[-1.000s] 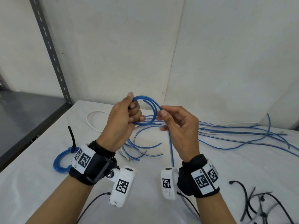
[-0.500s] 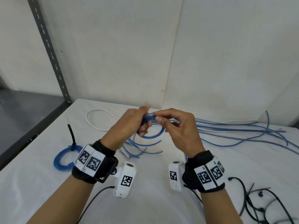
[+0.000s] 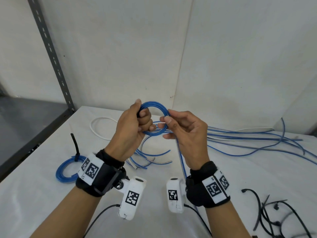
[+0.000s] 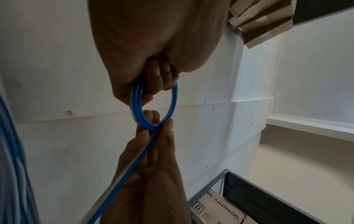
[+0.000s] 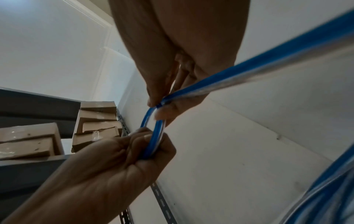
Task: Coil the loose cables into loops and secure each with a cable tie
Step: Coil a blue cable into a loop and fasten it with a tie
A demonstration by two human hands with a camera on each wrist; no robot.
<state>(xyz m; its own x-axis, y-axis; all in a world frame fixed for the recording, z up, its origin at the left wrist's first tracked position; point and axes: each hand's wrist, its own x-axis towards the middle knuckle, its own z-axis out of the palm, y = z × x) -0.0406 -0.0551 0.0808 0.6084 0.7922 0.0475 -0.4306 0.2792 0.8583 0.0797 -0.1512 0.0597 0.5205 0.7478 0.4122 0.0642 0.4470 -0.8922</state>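
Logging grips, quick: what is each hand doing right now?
Left hand: closed around the blue cable coil.
Right hand: pinching the coil's far side.

Above the middle of the worktop (image 3: pixel 51 212), the left hand (image 3: pixel 130 131) and right hand (image 3: pixel 187 134) hold a coil (image 3: pixel 154 107) between them, left hand on its left side, right hand on its right. A tied coil (image 3: pixel 63 170) lies near the left edge. Loose cables (image 3: pixel 248 140) spread toward the right edge at the back. Cable ties (image 3: pixel 274 213) lie at the front right corner. A shelf (image 3: pixel 25 121) stands left of the worktop.
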